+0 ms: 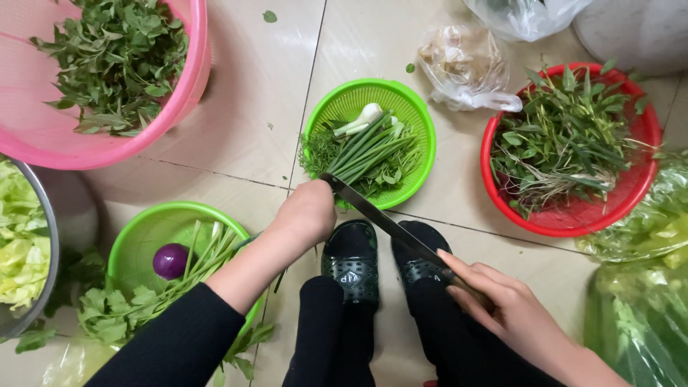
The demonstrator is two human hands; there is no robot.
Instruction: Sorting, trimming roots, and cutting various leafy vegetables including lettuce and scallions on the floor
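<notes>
My right hand (pixel 502 304) grips the handle of a long kitchen knife (pixel 380 215), whose blade runs up and left to my left hand (pixel 304 215). My left hand is closed in a fist at the blade's tip, just below the rim of a small green colander (pixel 423 122); what it holds is hidden. That colander holds spring onions (pixel 369 143) and dill. Below my hands are my two black slippers (pixel 351 261) on the tiled floor.
A pink basket of leafy herbs (pixel 115 57) sits top left and a red basket of greens (pixel 566 143) at right. A second green colander (pixel 154 229) holds a purple onion (pixel 170 260) and stalks. A steel bowl of lettuce (pixel 21 236) and plastic bags (pixel 469 68) lie around.
</notes>
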